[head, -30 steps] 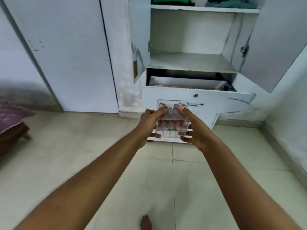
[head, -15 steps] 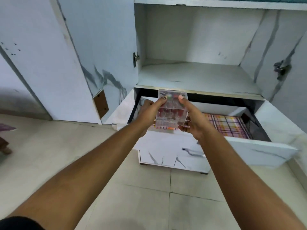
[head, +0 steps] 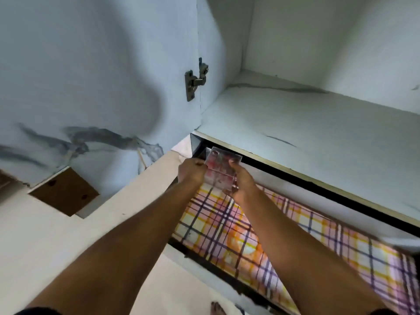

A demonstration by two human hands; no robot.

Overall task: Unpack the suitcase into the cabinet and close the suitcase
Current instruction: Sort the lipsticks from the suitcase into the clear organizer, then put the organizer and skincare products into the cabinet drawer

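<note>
head view: the left hand [head: 191, 172] and right hand [head: 242, 184] clasp a clear plastic box [head: 220, 170] from either side, over the back left corner of the open drawer [head: 227, 228] lined with checked paper, below the cabinet shelf [head: 306, 123].

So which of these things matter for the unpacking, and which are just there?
Part of the job:
clear plastic box, held by left hand and right hand
open drawer with checked liner

Just there:
bare shelf
door hinge

we see bare forearms, dark short sleeve edges [head: 38, 311] at both upper arms, and a bare foot [head: 217, 309]
</note>
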